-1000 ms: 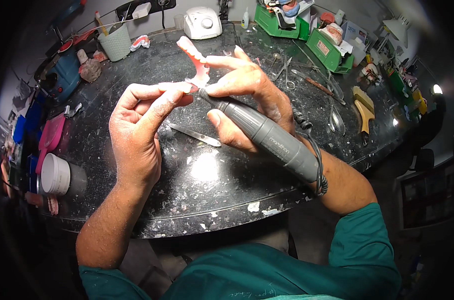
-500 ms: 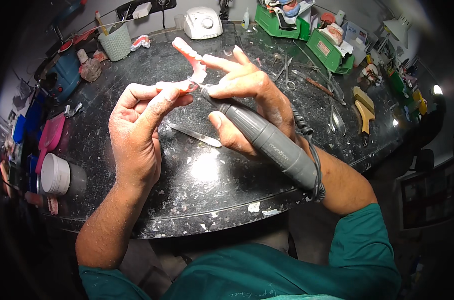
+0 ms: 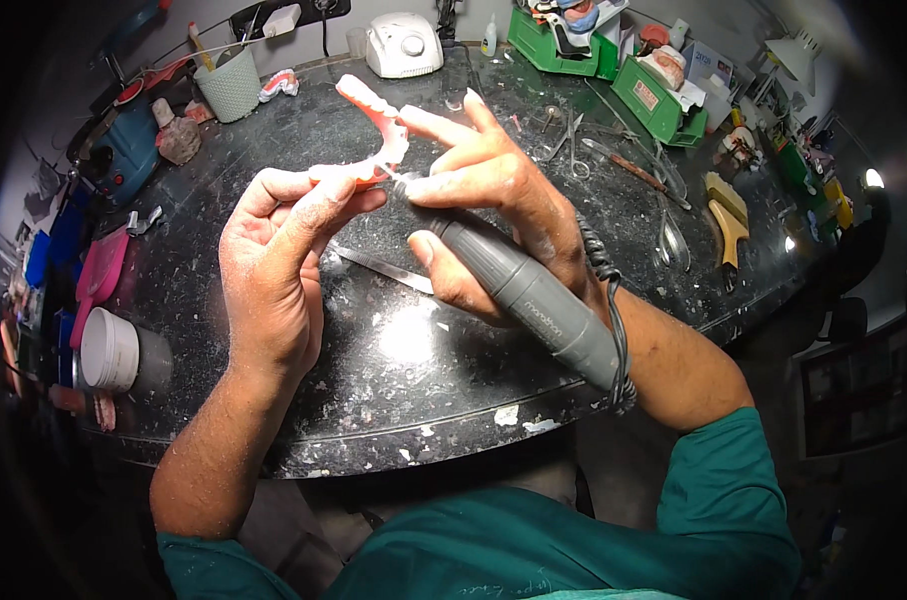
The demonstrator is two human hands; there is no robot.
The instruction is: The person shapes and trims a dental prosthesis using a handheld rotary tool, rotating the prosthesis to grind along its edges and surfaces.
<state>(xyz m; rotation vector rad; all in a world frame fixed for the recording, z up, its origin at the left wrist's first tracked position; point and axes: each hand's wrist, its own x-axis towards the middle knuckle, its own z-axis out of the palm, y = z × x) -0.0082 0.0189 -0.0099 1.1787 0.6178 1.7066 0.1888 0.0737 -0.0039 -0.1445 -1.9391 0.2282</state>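
A pink horseshoe-shaped denture (image 3: 387,130) is pinched by its near end between the thumb and fingers of my left hand (image 3: 286,225). My right hand (image 3: 504,190) grips a dark grey rotary handpiece (image 3: 519,285), a coiled black cord trailing from its rear by my wrist. The thin bit at its front meets the inner side of the denture, or comes very close; exact contact is too small to make out. My right fingertips lie near the denture's edge. Below the hands, a metal scalpel handle (image 3: 384,269) rests on the black worktop (image 3: 364,390).
At the back are a white control box (image 3: 405,46), a textured white cup (image 3: 230,88) and green bins (image 3: 654,98). Scissors (image 3: 578,145), a wooden-handled knife (image 3: 624,165) and a brush (image 3: 730,230) lie right. A white tub (image 3: 111,348) and a pink dustpan (image 3: 101,277) are left.
The handpiece has swung slightly, its rear end moving down and toward me. The denture's far end has shifted a little left. My left hand has barely moved.
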